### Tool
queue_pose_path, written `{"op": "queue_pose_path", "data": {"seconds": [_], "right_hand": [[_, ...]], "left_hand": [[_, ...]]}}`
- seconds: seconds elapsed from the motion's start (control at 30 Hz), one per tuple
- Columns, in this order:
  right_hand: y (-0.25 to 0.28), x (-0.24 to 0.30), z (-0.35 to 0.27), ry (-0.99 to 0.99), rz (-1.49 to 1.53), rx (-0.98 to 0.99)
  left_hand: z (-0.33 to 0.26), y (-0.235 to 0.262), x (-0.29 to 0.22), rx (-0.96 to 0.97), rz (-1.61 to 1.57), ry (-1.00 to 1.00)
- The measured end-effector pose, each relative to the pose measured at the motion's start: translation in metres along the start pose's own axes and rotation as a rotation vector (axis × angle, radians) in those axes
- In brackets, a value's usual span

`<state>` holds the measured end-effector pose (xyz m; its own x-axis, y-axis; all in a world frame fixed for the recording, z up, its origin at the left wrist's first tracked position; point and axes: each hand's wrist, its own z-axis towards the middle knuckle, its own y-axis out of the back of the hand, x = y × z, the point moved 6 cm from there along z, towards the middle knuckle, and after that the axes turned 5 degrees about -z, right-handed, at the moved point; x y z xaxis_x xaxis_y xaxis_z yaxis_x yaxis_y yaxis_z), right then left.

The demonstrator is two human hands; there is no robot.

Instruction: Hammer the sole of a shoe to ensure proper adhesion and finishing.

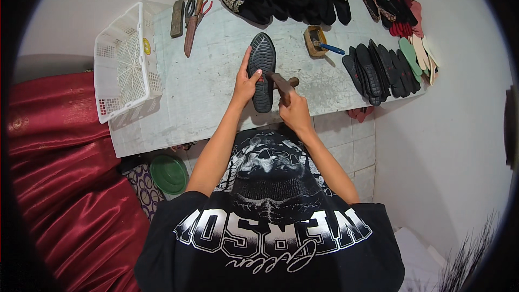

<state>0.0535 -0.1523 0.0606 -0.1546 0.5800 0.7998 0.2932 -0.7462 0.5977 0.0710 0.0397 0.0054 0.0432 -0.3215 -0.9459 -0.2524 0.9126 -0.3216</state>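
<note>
A black shoe (263, 54) is held sole up over the middle of the table, its ridged rubber sole facing me and its toe pointing away. My left hand (246, 83) grips it along the left side, thumb lying across the sole and fingers mostly hidden behind. My right hand (295, 113) is wrapped round a hammer (282, 83) with a brown head. The hammer's head is beside the sole's right edge, near the middle; I cannot tell whether it touches. A small red mark shows on the sole by my thumb.
The white-covered table (211, 97) holds a white plastic basket (135, 94) at left, then a block (177, 19), a sheathed knife (191, 35) and red-handled pliers (203, 10). Patterned black shoes (246, 8) line the back. A glue container (315, 40) with a blue-handled brush (332, 48) and black soles (373, 73) lie right.
</note>
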Motion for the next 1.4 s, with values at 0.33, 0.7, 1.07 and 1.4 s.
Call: {"op": "queue_pose_path", "data": {"seconds": [0.33, 0.7, 1.07, 1.4], "right_hand": [[0.002, 0.003, -0.004, 0.025, 0.014, 0.066], [0.007, -0.004, -0.018, 0.006, -0.04, 0.15], [0.006, -0.017, -0.021, 0.038, -0.136, 0.225], [0.006, -0.016, -0.017, 0.093, -0.166, 0.26]], "left_hand": [[0.028, 0.001, -0.01, -0.023, -0.118, 0.008], [0.045, -0.004, -0.022, -0.045, -0.136, -0.085], [0.044, -0.005, -0.022, -0.069, -0.134, -0.062], [0.047, 0.001, -0.017, -0.064, -0.092, -0.08]]}}
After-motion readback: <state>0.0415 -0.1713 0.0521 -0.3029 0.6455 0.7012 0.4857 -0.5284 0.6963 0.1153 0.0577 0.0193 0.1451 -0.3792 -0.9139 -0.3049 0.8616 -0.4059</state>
